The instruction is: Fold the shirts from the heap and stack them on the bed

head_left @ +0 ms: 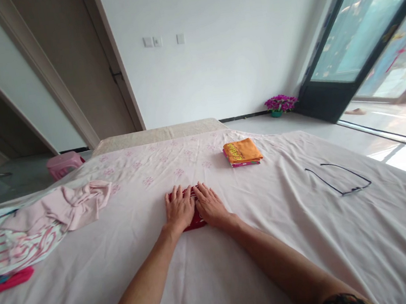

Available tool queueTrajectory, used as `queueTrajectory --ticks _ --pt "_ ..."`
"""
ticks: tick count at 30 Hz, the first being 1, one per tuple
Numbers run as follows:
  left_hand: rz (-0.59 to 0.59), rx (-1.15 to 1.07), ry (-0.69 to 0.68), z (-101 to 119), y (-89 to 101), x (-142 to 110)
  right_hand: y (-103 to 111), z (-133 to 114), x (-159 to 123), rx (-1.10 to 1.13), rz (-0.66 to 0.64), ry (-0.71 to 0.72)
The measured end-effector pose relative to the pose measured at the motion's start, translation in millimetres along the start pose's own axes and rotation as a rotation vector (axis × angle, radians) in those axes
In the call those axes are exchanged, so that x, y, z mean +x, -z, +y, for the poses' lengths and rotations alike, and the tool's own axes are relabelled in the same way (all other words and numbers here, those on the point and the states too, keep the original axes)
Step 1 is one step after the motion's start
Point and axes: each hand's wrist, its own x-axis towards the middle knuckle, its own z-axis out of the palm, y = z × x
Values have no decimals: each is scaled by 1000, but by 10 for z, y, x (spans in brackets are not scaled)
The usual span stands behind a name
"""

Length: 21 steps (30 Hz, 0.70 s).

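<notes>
A dark red folded cloth (pixel 196 220) with pale markings lies flat on the sheet-covered surface (pixel 177 295), right in front of me. My left hand (pixel 179 207) rests palm down over its left part, fingers stretched forward. On its right part lies my right hand (pixel 211 204), flat too, with the thumbs close together at the middle. Both hands cover most of the cloth. Beyond them to the right sits a small stack of folded cloths (pixel 243 151), orange with yellow lettering on top and pink below.
A loose heap of clothes (pixel 47 217), pink, striped and red, lies at the left. Dark-framed glasses (pixel 342 188) rest on the sheet at the right. Past the edge are a pink stool (pixel 63 164), purple flowers (pixel 281 104) and a dark-framed glass door (pixel 348 63).
</notes>
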Motion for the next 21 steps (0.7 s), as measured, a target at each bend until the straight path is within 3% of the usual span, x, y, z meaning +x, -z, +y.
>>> queueTrajectory --ticks 4,10,15,18,21 --pt "65 1 30 11 21 -64 23 41 27 154 44 -78" --pt "121 -8 21 16 66 -209 219 140 100 609 71 -429" --pt "147 -56 26 26 86 -258 419 140 199 939 -166 -566" --pt "173 -73 33 19 81 -259 494 102 312 912 -297 -575" --pt "180 -121 47 -7 69 -258 510 63 414 865 -341 -599"
